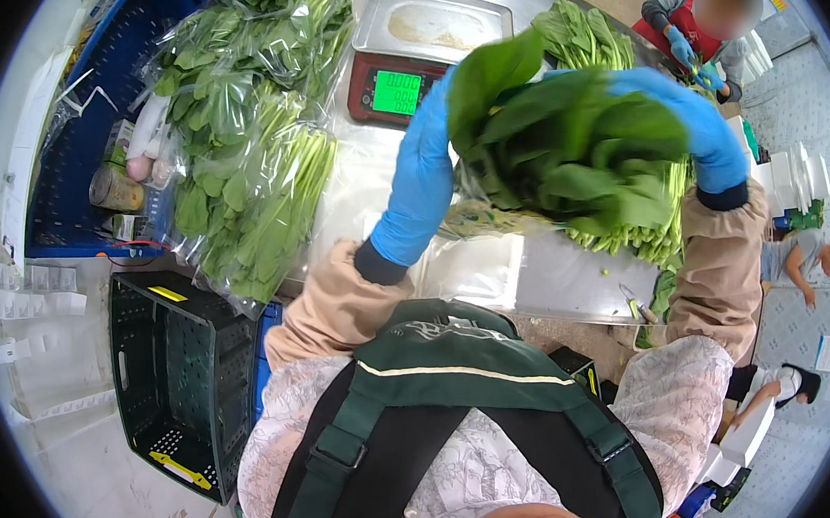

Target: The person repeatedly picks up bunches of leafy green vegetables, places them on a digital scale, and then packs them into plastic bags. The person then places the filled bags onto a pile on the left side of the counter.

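Observation:
A bunch of leafy greens (573,150), blurred in places, is held up over the steel table between my two hands. My left hand (426,153), in a blue glove, grips its left side. Around the right side curls my right hand (701,120), gloved the same way; leaves hide fingers of both hands. Clear printed plastic (491,219) shows just under the leaves, but how much of the bunch it wraps I cannot tell. Below lies a stack of clear plastic bags (470,273). More loose greens (661,224) with pale green stems rest under my right hand.
Bagged greens (251,191) are piled at left. Behind my hands stands a lit digital scale (396,91) with a steel pan (434,23). A knife (638,305) lies at the table's front edge (570,313). A dark crate (178,384) stands lower left; a co-worker (695,30) is at upper right.

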{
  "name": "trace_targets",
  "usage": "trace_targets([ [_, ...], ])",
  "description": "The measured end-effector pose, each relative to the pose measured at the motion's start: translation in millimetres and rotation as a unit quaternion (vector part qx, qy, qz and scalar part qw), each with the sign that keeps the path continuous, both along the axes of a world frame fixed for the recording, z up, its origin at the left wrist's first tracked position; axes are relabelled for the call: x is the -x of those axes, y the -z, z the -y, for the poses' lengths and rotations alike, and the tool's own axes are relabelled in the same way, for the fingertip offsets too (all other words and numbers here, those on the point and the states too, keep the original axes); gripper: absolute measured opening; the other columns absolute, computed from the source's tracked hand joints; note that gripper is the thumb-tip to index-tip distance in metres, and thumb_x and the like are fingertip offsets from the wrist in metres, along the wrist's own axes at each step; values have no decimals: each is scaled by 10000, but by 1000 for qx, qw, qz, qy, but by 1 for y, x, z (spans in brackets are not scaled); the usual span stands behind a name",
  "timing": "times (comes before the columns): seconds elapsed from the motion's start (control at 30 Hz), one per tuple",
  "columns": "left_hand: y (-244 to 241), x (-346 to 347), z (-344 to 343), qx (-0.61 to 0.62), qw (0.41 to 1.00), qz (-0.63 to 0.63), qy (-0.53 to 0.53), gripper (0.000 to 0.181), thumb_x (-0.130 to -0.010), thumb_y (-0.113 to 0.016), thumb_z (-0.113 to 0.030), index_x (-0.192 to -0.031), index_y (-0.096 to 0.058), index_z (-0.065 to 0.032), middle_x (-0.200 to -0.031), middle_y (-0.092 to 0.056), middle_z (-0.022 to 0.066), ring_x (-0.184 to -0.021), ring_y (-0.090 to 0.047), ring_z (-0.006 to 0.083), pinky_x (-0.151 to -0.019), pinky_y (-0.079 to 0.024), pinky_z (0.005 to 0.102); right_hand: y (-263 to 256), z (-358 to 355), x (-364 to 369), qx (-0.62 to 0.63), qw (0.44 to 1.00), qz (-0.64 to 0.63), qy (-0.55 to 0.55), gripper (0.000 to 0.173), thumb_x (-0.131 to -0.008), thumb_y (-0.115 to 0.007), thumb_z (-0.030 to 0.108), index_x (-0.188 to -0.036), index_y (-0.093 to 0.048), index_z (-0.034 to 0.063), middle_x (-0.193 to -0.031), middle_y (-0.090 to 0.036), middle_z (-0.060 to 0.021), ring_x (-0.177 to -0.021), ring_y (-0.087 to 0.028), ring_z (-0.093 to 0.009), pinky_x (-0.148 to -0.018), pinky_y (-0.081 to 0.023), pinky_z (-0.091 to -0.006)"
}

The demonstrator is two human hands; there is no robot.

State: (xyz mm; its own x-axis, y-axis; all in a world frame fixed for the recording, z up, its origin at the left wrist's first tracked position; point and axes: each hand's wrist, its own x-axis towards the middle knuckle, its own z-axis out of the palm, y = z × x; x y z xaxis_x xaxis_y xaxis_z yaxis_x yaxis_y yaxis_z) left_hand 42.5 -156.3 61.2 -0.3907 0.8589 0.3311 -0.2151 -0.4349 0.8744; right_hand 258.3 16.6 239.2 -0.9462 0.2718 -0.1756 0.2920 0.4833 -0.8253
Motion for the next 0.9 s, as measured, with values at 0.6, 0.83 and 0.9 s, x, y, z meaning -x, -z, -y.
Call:
trace_targets([
  [0.6,-31,1,-26,-50,973,-224,-34,456,-1048,-350,-221,-1490,-358,-110,-1490,-404,147,-1402,-332,279,-1175,-191,372,-60,34,8,-324,936,21,134,360,-987,-494,95,-1340,-560,74,-1066,-671,-35,-951,-585,-85,-873,-486,-254],
  [0.83,-3,41,-50,175,955,191,145,485,-1009,-441,-289,-1463,-405,-122,-1482,-417,107,-1365,-374,239,-1146,-276,359,-141,44,-100,-435,797,-165,385,333,-925,-554,119,-1204,-614,-53,-1104,-670,-148,-942,-623,-198,-851,-503,-310],
  [0.9,-19,67,-71,214,914,263,221,411,-985,-460,-297,-1348,-535,-120,-1408,-501,92,-1240,-468,221,-1064,-384,334,-122,21,-180,-385,774,-215,455,348,-939,-549,147,-1231,-590,-38,-1141,-647,-144,-979,-611,-192,-867,-498,-315],
])
